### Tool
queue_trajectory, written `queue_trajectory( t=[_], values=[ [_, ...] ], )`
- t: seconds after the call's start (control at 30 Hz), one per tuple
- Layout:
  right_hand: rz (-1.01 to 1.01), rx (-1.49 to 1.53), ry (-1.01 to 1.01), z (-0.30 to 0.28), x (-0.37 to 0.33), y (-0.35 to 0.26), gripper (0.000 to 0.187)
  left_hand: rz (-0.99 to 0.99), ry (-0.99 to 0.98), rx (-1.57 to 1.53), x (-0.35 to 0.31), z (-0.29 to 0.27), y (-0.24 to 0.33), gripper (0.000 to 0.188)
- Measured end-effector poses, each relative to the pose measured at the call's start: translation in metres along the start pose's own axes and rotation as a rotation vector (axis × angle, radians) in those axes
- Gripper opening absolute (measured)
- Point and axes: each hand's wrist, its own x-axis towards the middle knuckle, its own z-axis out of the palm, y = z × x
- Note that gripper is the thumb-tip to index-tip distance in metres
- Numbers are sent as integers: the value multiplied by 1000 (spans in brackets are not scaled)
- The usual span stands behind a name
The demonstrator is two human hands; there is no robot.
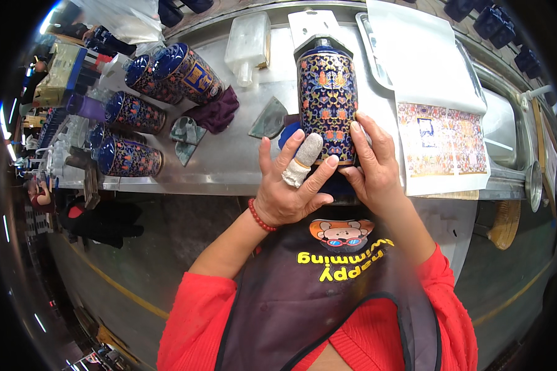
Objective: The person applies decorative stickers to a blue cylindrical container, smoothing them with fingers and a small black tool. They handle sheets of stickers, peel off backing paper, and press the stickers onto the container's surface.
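Observation:
A dark blue bottle [328,102] covered in a colourful floral pattern lies in front of me, neck pointing away into a white notched holder [315,28]. My left hand [291,179] is at its lower left end with fingers spread; a grey fingertip cover [309,150] with a white band sits on one finger, against the bottle. Along the bottle's lower right side rests my right hand [374,157], fingers on the side and thumb near the base, steadying it. Beneath the left fingers a blue piece [289,133] partly shows.
Several similar patterned bottles [133,154] lie at the left, near a purple cloth [220,111] and greenish scraper-like pieces [187,137]. A clear bottle-shaped block [247,46] stands at the back. On the right, printed pattern sheets [442,148] lie beside a metal tray [374,52].

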Motion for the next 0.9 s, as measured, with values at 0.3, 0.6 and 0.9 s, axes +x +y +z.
queue_trajectory(
  t=[0.3, 0.6, 0.9],
  values=[
    [-154, 340, 55, -45, 43, 5, 60, 60, 45, -100, 3, -8, 7, 38],
    [-506, -21, -355, -59, 117, -7, 18, -258, 166, -198, 8, 0, 9, 62],
    [-290, 102, -447, -55, 153, 22, 25, -323, 116, -360, 18, -3, -15, 85]
  ],
)
